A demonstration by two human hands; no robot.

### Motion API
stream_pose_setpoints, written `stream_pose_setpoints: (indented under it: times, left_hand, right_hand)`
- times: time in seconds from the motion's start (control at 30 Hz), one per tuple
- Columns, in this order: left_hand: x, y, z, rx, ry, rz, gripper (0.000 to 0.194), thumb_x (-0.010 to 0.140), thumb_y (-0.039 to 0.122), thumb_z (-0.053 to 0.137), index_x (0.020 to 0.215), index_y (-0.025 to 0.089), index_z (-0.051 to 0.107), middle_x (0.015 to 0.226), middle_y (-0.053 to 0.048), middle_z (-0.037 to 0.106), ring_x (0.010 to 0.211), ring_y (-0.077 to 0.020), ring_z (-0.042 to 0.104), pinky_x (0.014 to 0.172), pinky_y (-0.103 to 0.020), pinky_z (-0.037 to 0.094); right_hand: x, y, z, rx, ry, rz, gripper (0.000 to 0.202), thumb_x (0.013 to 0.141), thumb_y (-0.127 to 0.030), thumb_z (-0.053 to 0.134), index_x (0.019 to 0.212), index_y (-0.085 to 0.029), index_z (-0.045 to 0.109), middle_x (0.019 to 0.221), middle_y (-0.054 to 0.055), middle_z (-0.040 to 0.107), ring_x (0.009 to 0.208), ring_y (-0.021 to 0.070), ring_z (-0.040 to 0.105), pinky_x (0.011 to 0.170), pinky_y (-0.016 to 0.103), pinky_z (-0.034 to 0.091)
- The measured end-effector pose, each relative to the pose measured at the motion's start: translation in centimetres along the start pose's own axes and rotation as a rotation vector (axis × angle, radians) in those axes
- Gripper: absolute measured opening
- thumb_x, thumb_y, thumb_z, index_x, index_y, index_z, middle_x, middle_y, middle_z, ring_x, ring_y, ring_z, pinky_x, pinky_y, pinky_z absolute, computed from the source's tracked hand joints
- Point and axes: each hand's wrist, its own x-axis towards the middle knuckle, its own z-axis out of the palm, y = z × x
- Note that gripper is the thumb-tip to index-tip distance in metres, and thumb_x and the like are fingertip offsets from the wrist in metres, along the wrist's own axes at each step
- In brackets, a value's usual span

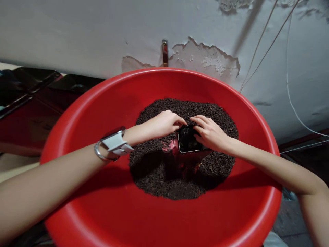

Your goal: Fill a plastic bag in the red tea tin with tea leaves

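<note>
A large red basin (pixel 102 113) holds a ring-like heap of dark, dry tea-like flakes (pixel 174 185). Above the middle of the heap is a black phone-like device (pixel 189 140) with a shiny edge. My left hand (pixel 168 123), with a watch and a bracelet on its wrist, has its fingers closed at the device's upper left corner. My right hand (pixel 209 132) is wrapped over the device's right part, fingers on its dark face. Red basin floor shows beneath and beside the device, where the flakes are parted.
Behind the basin stands a grey wall (pixel 77 31) with peeling plaster and a small metal fitting (pixel 165 53). Thin cables (pixel 288 79) hang at the right. Dark, glossy-looking items (pixel 33 82) lie beyond the basin's left rim.
</note>
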Motion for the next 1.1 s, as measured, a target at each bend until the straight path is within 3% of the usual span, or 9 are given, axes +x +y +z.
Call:
stream_pose_setpoints:
  times: [0.13,0.27,0.4,0.53,0.63,0.73,0.9,1.03,1.1]
  left_hand:
    - [-0.1,-0.2,0.0,-0.029,0.005,0.016,0.035,0.081,0.016,0.048,0.108,0.021,0.070,0.105,-0.006,0.071,0.092,-0.0190,0.067,0.081,-0.026,0.046]
    - [-0.2,-0.1,0.0,-0.025,0.022,0.012,0.036,0.080,0.015,0.047,0.105,0.021,0.072,0.104,-0.006,0.072,0.090,-0.0185,0.067,0.080,-0.026,0.046]
    - [-0.1,0.0,-0.1,-0.055,0.020,-0.008,0.038,0.079,0.012,0.045,0.104,0.020,0.072,0.103,-0.006,0.072,0.090,-0.0179,0.067,0.081,-0.026,0.046]
    - [-0.1,0.0,-0.1,-0.060,0.001,-0.035,0.038,0.080,0.012,0.043,0.106,0.019,0.070,0.105,-0.005,0.071,0.090,-0.0162,0.067,0.081,-0.025,0.046]
    - [-0.1,0.1,0.2,-0.061,0.004,-0.023,0.036,0.083,0.015,0.042,0.105,0.019,0.070,0.107,-0.005,0.071,0.092,-0.0160,0.066,0.084,-0.025,0.046]
    - [-0.2,0.5,0.7,-0.015,0.086,-0.025,0.034,0.085,0.019,0.043,0.109,0.018,0.067,0.112,-0.007,0.068,0.099,-0.0184,0.063,0.087,-0.028,0.046]
    - [-0.7,1.5,2.0,0.059,0.177,0.063,0.027,0.086,0.022,0.046,0.107,0.018,0.063,0.118,-0.009,0.060,0.106,-0.0201,0.057,0.092,-0.034,0.045]
    - [-1.3,2.8,2.2,0.035,0.263,0.219,0.023,0.088,0.020,0.044,0.099,0.018,0.064,0.126,-0.009,0.054,0.114,-0.0202,0.050,0.096,-0.034,0.044]
    - [-1.6,3.5,2.0,-0.002,0.212,0.305,0.023,0.091,0.022,0.043,0.096,0.017,0.065,0.115,-0.009,0.061,0.106,-0.0187,0.054,0.093,-0.032,0.045]
  right_hand:
    - [0.2,-0.4,-0.2,0.114,0.036,-0.032,0.015,0.084,-0.014,0.049,0.088,-0.012,0.062,0.117,0.018,0.058,0.113,0.0278,0.048,0.088,0.045,0.046]
    - [0.1,-0.9,-0.9,0.190,-0.106,0.005,0.007,0.084,-0.017,0.051,0.086,-0.013,0.056,0.091,0.013,0.063,0.083,0.0207,0.055,0.075,0.037,0.046]
    - [-0.2,-0.6,-2.1,0.506,-0.203,0.089,0.018,0.079,-0.018,0.058,0.094,-0.016,0.050,0.078,0.002,0.059,0.065,0.0118,0.051,0.060,0.026,0.041]
    - [-0.8,1.2,-4.6,0.762,0.068,0.241,0.025,0.081,-0.031,0.056,0.101,-0.020,0.046,0.068,-0.003,0.051,0.058,0.0107,0.049,0.054,0.024,0.041]
    - [-1.4,3.9,-6.4,0.583,0.396,0.437,0.035,0.084,-0.038,0.050,0.115,-0.023,0.043,0.073,-0.001,0.054,0.061,0.0135,0.053,0.056,0.027,0.044]
    - [-1.8,7.2,-6.5,0.315,0.474,0.539,0.037,0.084,-0.038,0.049,0.118,-0.021,0.046,0.082,0.004,0.060,0.070,0.0164,0.057,0.063,0.031,0.047]
    - [-2.2,11.2,-2.2,-0.089,0.166,0.598,0.020,0.081,-0.030,0.052,0.093,-0.018,0.062,0.081,0.007,0.065,0.071,0.0191,0.059,0.065,0.033,0.047]
    - [-2.3,12.1,1.2,-0.273,-0.217,0.564,0.013,0.078,-0.020,0.057,0.083,-0.020,0.068,0.075,0.010,0.066,0.071,0.0218,0.061,0.061,0.032,0.043]
    - [-2.1,11.8,1.5,-0.254,-0.323,0.560,0.003,0.073,-0.020,0.066,0.071,-0.019,0.068,0.068,0.010,0.064,0.069,0.0225,0.061,0.059,0.031,0.042]
